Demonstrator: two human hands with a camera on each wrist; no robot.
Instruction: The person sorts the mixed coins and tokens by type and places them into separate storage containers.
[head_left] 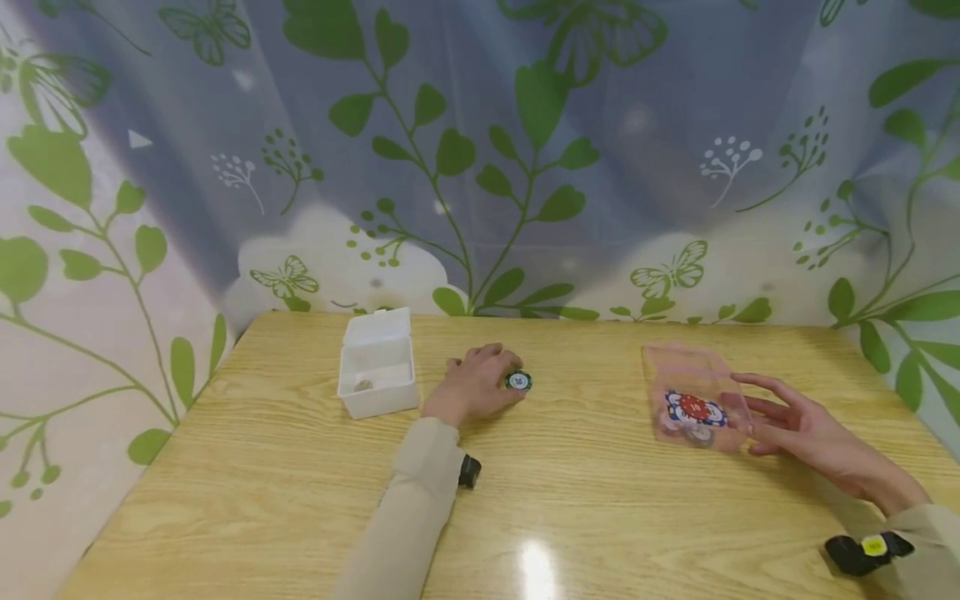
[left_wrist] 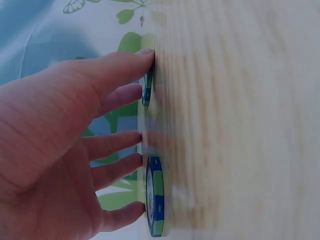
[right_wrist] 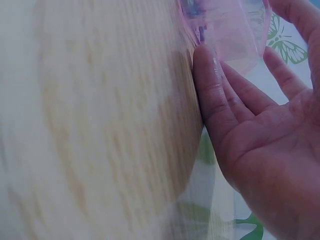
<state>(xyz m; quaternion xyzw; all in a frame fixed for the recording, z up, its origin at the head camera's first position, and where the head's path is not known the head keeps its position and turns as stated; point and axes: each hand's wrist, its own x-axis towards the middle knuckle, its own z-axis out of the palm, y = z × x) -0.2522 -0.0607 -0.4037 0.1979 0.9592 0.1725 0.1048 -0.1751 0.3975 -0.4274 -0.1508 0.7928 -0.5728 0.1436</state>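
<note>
My left hand is low over the wooden table, pinching a green-and-dark poker chip between thumb and forefinger. In the left wrist view, a second blue-and-green poker chip stands out below, touched by the little finger; from the head view the hand hides it. To the right lies an open translucent pink box holding red, blue and paler poker chips. My right hand rests against that box's right side, fingers spread and fairly straight, as the right wrist view also shows.
Left of my left hand stands a white box with its lid up and a small round chip-like piece inside. A curtain with leaves and butterflies hangs behind the table.
</note>
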